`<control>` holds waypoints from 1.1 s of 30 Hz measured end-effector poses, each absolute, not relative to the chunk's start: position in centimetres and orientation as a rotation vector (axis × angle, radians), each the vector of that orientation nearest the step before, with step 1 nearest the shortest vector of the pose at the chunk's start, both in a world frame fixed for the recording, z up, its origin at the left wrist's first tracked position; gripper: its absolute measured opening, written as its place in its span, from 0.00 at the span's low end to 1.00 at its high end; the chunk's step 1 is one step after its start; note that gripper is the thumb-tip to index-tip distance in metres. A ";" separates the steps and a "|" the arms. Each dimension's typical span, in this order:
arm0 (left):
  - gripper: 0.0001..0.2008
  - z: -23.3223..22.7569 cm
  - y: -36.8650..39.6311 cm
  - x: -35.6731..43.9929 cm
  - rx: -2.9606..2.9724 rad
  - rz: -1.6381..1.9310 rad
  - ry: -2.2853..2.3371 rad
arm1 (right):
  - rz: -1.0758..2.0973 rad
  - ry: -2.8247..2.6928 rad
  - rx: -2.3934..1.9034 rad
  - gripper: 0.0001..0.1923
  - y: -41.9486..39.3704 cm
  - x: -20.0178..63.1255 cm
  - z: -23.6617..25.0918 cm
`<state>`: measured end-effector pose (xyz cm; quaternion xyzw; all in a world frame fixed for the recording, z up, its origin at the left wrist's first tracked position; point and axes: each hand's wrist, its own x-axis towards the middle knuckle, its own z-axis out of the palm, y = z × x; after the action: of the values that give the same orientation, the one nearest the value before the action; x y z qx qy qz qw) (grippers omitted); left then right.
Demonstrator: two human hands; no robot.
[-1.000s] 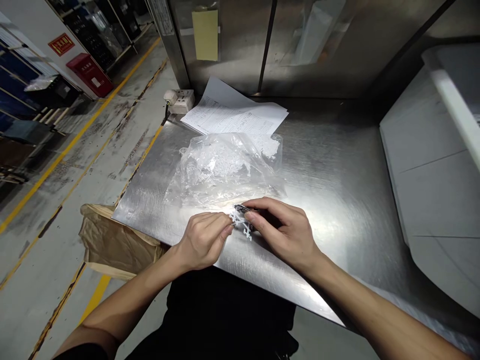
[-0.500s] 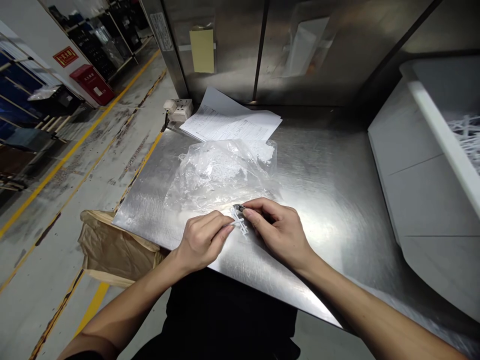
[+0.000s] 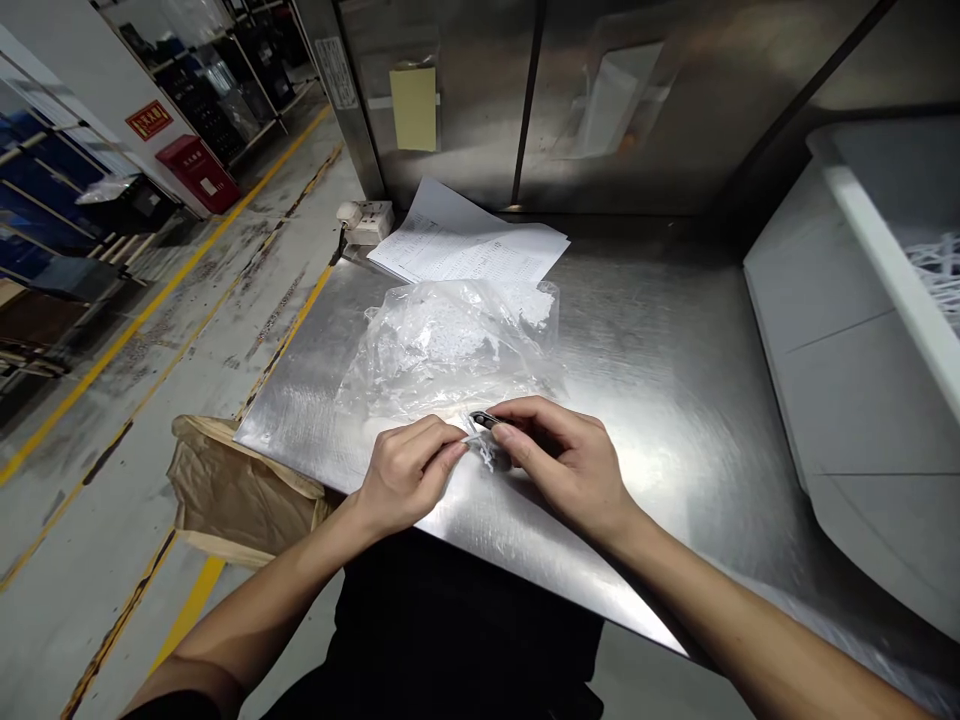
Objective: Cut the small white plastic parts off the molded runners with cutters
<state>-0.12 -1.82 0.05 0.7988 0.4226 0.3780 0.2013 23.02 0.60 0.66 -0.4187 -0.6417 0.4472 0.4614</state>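
Observation:
Pinched between the thumb and fingers of my left hand [image 3: 412, 470] is a small white branched plastic piece [image 3: 486, 455], like a moulded sprue. My right hand [image 3: 566, 460] is closed on a small dark metal nail clipper [image 3: 484, 419], its tip at the upper part of the white piece. Both hands are close together above the front of the metal table [image 3: 637, 400]. Just beyond them lies a clear plastic bag [image 3: 450, 340] with many small white bits in it. My right fingers partly hide the clipper.
Printed papers [image 3: 472, 245] and a white power socket [image 3: 367, 222] lie at the back of the table. A large grey bin [image 3: 847, 330] with white plastic pieces [image 3: 937, 265] stands at right. A brown paper-lined container [image 3: 244, 490] sits below the left table edge.
The white piece has turned slightly in my left fingers, and the clipper has tilted, showing more of its body. The whole view has shifted a little.

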 end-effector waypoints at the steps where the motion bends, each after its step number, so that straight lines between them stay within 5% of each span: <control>1: 0.06 0.1 -1.8 -0.1 2.233 1.052 1.181 | 1.105 -1.586 -1.019 0.07 0.5 22.9 0.7; 33: 0.06 0.0 -1.9 -0.2 2.333 1.011 1.174 | 1.134 -1.607 -1.033 0.08 0.4 22.8 0.6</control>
<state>-0.17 -1.86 -0.04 0.8209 0.4132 0.3558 0.1698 22.78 0.36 0.60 -0.4165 -0.6481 0.4576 0.4440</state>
